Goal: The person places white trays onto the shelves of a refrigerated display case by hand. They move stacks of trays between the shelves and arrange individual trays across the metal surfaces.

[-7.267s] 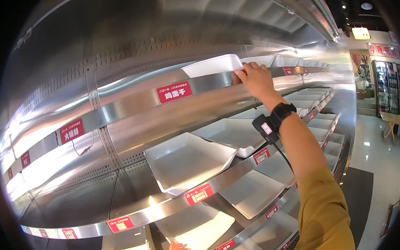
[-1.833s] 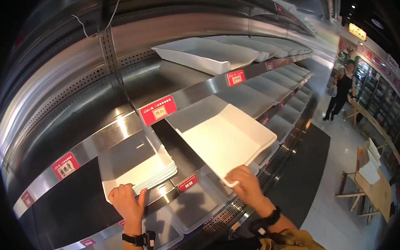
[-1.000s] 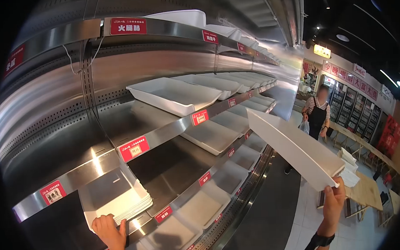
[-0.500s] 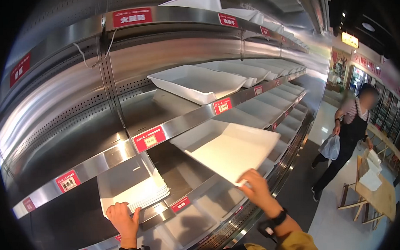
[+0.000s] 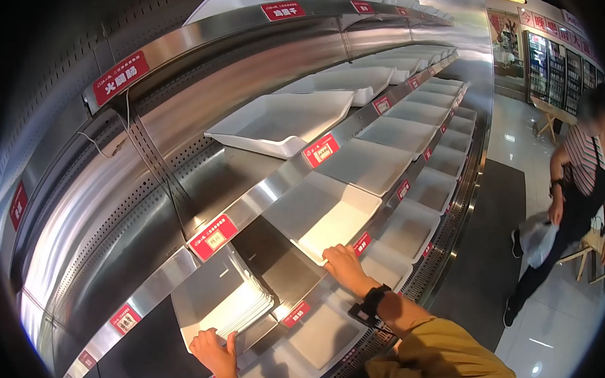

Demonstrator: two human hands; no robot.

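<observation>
A stack of white plastic trays (image 5: 219, 294) stands on the middle shelf at lower centre. My left hand (image 5: 215, 353) grips its front rim, fingers over the edge and thumb at the right side. To the right, a single white tray (image 5: 327, 211) sits in the same tier beside another tray. My right hand (image 5: 350, 266) is closed on the front left corner of this tray. A strip of dark metal shelf (image 5: 278, 257) shows between stack and tray. My left wrist is partly cut off by the bottom of the view.
White trays (image 5: 286, 122) line the shelf above, and more trays (image 5: 325, 330) fill the tier below. Red price labels (image 5: 213, 237) run along the metal shelf edges. At the right, a person in a dark apron (image 5: 572, 191) stands on the floor with a plastic bag (image 5: 540, 243).
The tray in my right hand has gone from tilted over the shelf edge to lying in line with its neighbours. My left hand stays on the stack. The view has shifted, and the person appears nearer.
</observation>
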